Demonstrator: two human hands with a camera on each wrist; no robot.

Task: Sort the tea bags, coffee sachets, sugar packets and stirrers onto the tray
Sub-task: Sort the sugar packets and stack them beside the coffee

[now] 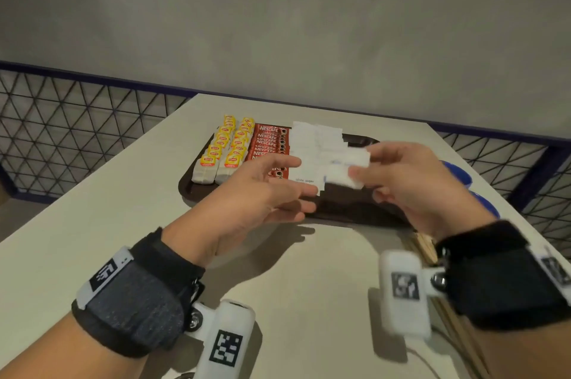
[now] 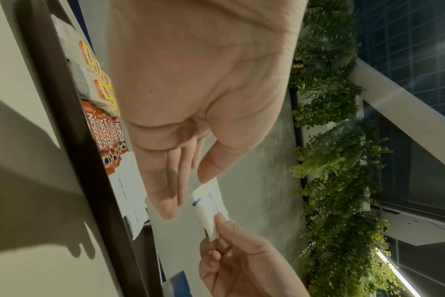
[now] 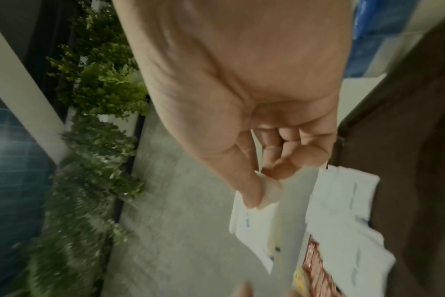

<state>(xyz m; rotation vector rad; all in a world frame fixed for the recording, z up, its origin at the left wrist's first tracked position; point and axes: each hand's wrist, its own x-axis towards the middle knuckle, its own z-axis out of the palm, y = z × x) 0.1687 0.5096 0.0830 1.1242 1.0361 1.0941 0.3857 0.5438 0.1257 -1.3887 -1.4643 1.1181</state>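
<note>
On the brown tray point(image 1: 192, 190), yellow-tagged tea bags point(image 1: 220, 150) lie in two rows at the left. Red coffee sachets point(image 1: 268, 141) fill the middle and white sugar packets point(image 1: 312, 140) lie to their right. My right hand point(image 1: 361, 163) pinches a few white sugar packets point(image 1: 343, 177) between thumb and fingers, above the tray's right half. The left wrist view shows the held sugar packets point(image 2: 211, 209). My left hand point(image 1: 296, 180) hovers beside them with straight fingers, its thumb tip at the packets' edge. Wooden stirrers point(image 1: 422, 247) lie on the table, partly hidden under my right wrist.
The tray sits on a pale table point(image 1: 92, 224) against a grey wall. Blue dishes point(image 1: 458, 173) stand just right of the tray near the table's right edge. A black wire mesh railing point(image 1: 61, 131) runs past the table on the left and right.
</note>
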